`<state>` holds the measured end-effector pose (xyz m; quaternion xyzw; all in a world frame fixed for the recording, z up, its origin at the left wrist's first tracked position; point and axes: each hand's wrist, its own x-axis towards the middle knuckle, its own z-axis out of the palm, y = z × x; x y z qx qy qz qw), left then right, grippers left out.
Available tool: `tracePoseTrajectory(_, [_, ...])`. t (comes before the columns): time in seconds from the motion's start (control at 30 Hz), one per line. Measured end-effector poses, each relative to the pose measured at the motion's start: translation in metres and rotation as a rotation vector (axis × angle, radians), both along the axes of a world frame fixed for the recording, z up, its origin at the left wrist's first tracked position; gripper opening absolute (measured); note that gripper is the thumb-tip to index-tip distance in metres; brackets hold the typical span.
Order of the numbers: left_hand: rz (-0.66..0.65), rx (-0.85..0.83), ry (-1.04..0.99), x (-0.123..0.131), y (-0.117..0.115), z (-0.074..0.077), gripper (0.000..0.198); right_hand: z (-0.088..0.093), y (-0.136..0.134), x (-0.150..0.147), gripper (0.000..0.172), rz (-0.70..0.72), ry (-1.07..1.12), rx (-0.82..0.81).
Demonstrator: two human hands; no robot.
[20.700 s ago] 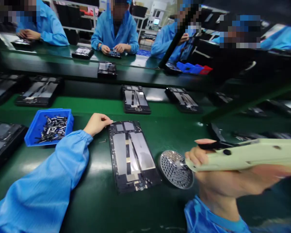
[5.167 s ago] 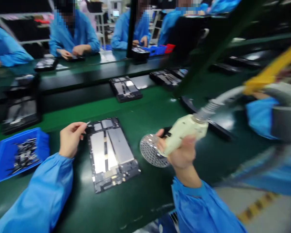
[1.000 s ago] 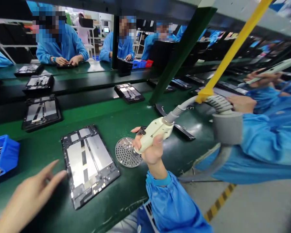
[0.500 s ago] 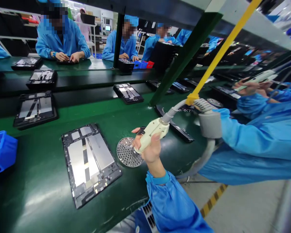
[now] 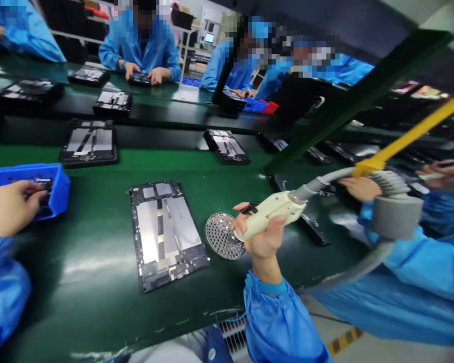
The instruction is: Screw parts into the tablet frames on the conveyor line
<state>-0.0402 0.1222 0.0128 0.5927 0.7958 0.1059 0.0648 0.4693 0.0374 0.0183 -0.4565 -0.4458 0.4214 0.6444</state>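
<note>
1. Tablet chassis (image 5: 162, 234) is lying flat on the green bench (image 5: 79, 267), silver panels facing up, between both hands. No contact with either hand is seen.
2. Right hand (image 5: 263, 237) is closed firmly round a cream hose-fed power tool (image 5: 272, 209), with one finger laid forward by its black trigger. Tool nose is held low, just over a round perforated metal disc (image 5: 221, 236) beside the chassis. Contact between nose and disc cannot be told from this view.
3. Left hand (image 5: 9, 204) is held over the blue plastic tray (image 5: 56, 186), fingers loosely curled above small dark metal parts (image 5: 45, 184). Whether a part is gripped cannot be told.
4. Handling note: tool is best kept steady and square to the disc, with the hose (image 5: 321, 184) kept off the chassis. Tray parts are best taken singly, so that none are dropped on the bench.
5. Pose: right forearm is raised from the near bench edge, wrist bent, cuff of the blue sleeve (image 5: 280, 322) gathered. Left arm is extended towards the tray.
6. Hose is routed right through a grey collar (image 5: 395, 217), past a co-worker's hand (image 5: 359, 189).
</note>
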Motion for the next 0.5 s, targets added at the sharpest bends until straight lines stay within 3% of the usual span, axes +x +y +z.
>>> tracePoseTrajectory(0.13, [0.110, 0.015, 0.091, 0.026, -0.010, 0.016, 0.047, 0.025, -0.006, -0.012, 0.078, 0.009, -0.013, 0.032])
tracePoseTrajectory(0.27, [0.178, 0.066, 0.008, 0.039, -0.016, 0.025, 0.039, 0.045, -0.026, -0.055, 0.079, 0.179, 0.070, 0.054])
tracePoseTrajectory(0.4, [0.164, 0.107, -0.092, 0.039, -0.020, 0.024, 0.038, 0.040, -0.043, -0.098, 0.083, 0.350, 0.127, -0.019])
tracePoseTrajectory(0.5, [0.139, 0.146, -0.158, 0.042, -0.020, 0.019, 0.040, 0.032, -0.045, -0.107, 0.086, 0.387, 0.079, -0.073])
